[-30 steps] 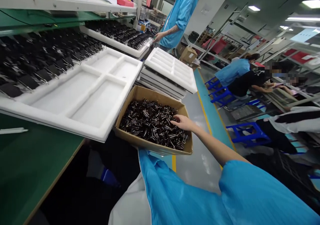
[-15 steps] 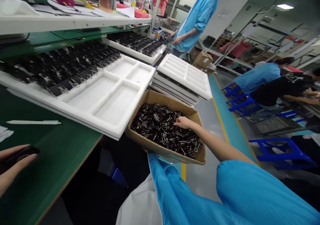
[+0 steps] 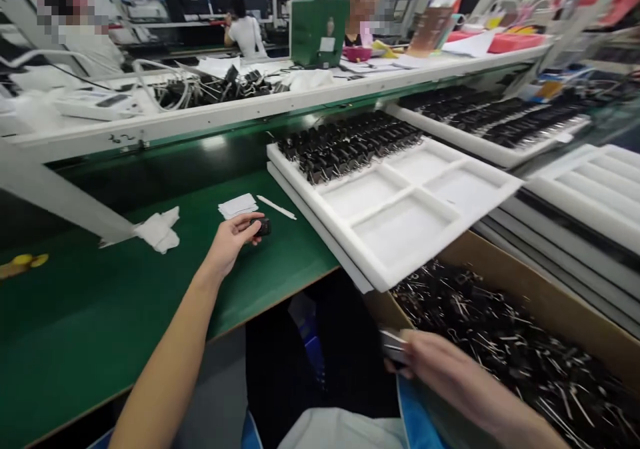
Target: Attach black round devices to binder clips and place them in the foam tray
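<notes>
My left hand (image 3: 233, 241) is closed around a small black handheld device (image 3: 262, 226) with what look like buttons on its face, above the green tabletop. A stack of white paper slips (image 3: 238, 205) and a white pen (image 3: 277, 207) lie just beyond it. Smeared by motion, my right hand (image 3: 417, 354) grips a binder clip (image 3: 394, 346) with silvery handles. It is at the near left side of a cardboard box (image 3: 540, 296) full of loose black binder clips (image 3: 493, 329). A white foam tray (image 3: 400, 266) holds rows of black clips in its far part; its nearer compartments are bare.
Another clip-filled tray (image 3: 530, 152) stands farther back, with stacked white trays (image 3: 590, 189) at right. A white shelf (image 3: 240, 112) crosses above the table, and a slanted post (image 3: 65, 192) meets it at left. Crumpled tissue (image 3: 160, 230) lies by the post. People sit beyond.
The view has swung left. My right hand has come out of the clip box with a binder clip. My left hand still holds the black device.
</notes>
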`<state>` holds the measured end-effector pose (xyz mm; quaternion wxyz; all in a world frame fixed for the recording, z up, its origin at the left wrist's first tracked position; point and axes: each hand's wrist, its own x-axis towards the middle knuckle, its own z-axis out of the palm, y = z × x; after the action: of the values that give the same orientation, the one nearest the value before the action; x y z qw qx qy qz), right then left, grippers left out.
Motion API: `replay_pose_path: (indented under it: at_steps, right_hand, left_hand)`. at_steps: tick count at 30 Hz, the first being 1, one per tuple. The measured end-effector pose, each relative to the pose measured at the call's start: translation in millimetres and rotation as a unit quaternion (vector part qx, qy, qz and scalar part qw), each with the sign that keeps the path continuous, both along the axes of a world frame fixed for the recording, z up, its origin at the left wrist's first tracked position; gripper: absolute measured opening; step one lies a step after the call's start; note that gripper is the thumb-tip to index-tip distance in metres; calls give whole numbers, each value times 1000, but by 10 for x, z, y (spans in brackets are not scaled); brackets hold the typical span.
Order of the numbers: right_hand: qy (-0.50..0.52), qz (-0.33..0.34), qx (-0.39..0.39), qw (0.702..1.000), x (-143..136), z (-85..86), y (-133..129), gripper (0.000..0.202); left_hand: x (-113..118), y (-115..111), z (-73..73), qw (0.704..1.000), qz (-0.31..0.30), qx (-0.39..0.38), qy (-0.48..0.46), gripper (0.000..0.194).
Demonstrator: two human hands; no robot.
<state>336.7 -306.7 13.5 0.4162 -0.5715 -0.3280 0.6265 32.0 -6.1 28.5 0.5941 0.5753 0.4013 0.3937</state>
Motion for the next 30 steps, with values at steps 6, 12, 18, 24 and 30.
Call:
replay_pose_path:
  at_steps: [6, 12, 18, 24, 30]
  right_hand:
    - [133, 87, 174, 972, -1039, -124, 1197, 37]
    - [153, -31, 210, 965, -1243, -175, 2154, 52]
    - [54, -1, 253, 966, -1154, -378, 2339, 53]
    - [18, -7, 279, 960, -1131, -434, 2279, 55]
    - [-36, -8, 285, 958, -1137, -486, 2293, 55]
  left_hand:
    - [-62, 15, 10, 998, 27, -43, -41, 56]
    - [-113, 45, 25, 994, 43, -68, -72, 55]
    - [-123, 29, 25, 993, 15, -84, -86, 50]
    - [-96, 22, -3, 992, 0, -109, -64, 50]
    - [-62, 12, -63, 993, -11, -112, -28, 52]
